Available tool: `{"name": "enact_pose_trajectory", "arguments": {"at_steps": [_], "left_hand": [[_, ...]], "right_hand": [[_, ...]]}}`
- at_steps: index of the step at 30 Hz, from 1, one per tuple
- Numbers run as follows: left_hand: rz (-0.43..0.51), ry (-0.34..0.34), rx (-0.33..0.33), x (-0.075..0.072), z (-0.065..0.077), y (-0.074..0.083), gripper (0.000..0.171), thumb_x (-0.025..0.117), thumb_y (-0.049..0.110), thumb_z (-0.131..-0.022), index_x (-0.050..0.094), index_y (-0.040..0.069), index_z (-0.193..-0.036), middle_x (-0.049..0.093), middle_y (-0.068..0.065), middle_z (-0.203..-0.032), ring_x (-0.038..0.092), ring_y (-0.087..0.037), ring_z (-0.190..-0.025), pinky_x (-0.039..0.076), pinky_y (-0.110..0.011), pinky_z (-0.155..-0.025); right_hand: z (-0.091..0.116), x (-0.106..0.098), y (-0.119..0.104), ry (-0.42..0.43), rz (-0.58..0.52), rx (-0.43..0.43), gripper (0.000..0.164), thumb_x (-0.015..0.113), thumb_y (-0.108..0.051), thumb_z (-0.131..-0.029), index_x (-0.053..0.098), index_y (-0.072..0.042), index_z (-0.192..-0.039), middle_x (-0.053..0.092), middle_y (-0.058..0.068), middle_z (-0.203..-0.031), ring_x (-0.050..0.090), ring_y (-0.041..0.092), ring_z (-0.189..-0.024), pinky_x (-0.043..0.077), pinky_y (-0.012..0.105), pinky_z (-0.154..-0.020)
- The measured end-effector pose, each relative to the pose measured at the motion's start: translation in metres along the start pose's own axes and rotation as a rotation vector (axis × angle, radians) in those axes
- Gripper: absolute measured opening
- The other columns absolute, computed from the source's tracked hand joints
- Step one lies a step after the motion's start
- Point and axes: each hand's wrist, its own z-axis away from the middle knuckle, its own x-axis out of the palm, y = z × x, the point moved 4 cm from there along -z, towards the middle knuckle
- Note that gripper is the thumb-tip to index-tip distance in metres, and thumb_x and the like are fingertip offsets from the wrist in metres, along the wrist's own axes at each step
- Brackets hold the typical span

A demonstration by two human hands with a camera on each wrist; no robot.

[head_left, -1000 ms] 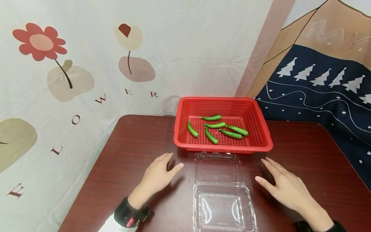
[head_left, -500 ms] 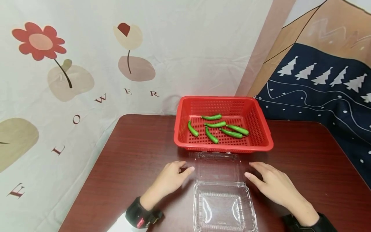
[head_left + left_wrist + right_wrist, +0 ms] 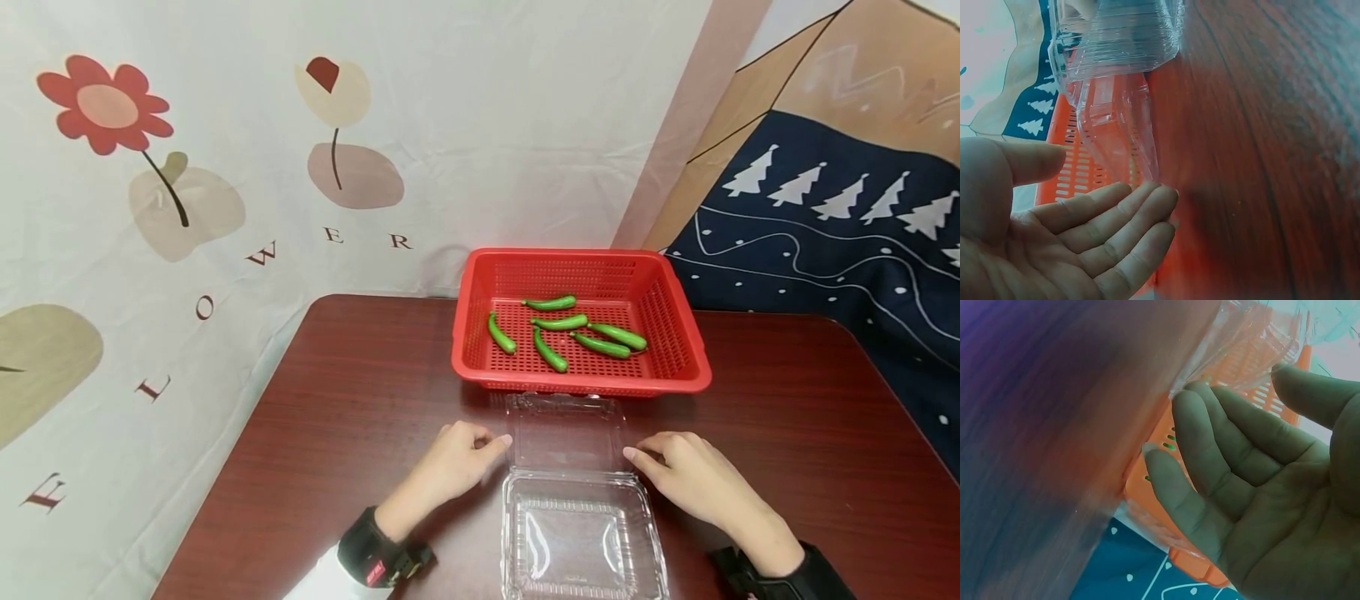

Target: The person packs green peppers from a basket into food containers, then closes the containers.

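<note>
A clear plastic clamshell box lies unfolded on the table, its base [image 3: 581, 542] toward me and its lid [image 3: 566, 433] flat beyond it. My left hand [image 3: 450, 467] is at the lid's left edge; in the left wrist view the fingers extend toward the plastic [image 3: 1110, 125], thumb apart from them. On the opposite side, my right hand [image 3: 697, 479] has its fingertips by the lid's right edge. The right wrist view shows that thumb and the bent fingers [image 3: 1194, 425] apart, near the clear lid [image 3: 1260, 337]. Whether the fingertips touch it I cannot tell.
Behind the lid stands a red perforated basket [image 3: 585, 382] holding several slender green vegetables [image 3: 558, 322], like chili peppers. The brown table [image 3: 360, 375] backs onto a printed cloth [image 3: 487, 125]. A black band [image 3: 382, 550] circles each wrist.
Both hands have moved inward, left hand rightward and right hand leftward, to the sides of the clear lid. The fingers have drawn closer to the thumbs. Box and basket stay put.
</note>
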Motion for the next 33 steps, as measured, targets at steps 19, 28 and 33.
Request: {"name": "enact_pose_trajectory", "arguments": {"at_steps": [19,28,33], "left_hand": [[-0.015,-0.038,0.044,0.0059,0.0003,0.0068,0.019,0.071,0.023,-0.097,0.079,0.005,-0.099,0.069,0.0,-0.068,0.06,-0.011,-0.056,0.054,-0.027,-0.054],[0.004,-0.053,0.066,0.0022,0.0032,0.008,0.017,0.075,0.02,-0.095,0.079,0.004,-0.099,0.069,-0.004,-0.068,0.058,-0.01,-0.053,0.052,-0.024,-0.05],[0.016,-0.063,0.07,0.001,0.0047,0.0094,0.016,0.076,0.018,-0.093,0.079,0.003,-0.098,0.069,-0.005,-0.066,0.056,-0.009,-0.05,0.049,-0.022,-0.047]], "right_hand": [[0.0006,-0.0019,-0.0024,0.041,-0.004,-0.066,0.024,0.07,-0.017,-0.1,0.069,-0.025,-0.077,0.041,-0.017,-0.061,0.039,0.0,-0.059,0.035,0.023,-0.056],[0.0017,-0.0036,-0.0055,0.018,-0.043,-0.091,0.032,0.069,-0.017,-0.101,0.063,-0.027,-0.071,0.035,-0.018,-0.061,0.035,-0.001,-0.058,0.033,0.022,-0.054],[0.0032,-0.0064,-0.0074,0.001,-0.048,-0.083,0.027,0.069,-0.018,-0.101,0.067,-0.027,-0.075,0.039,-0.019,-0.061,0.037,-0.001,-0.058,0.035,0.022,-0.054]]}}
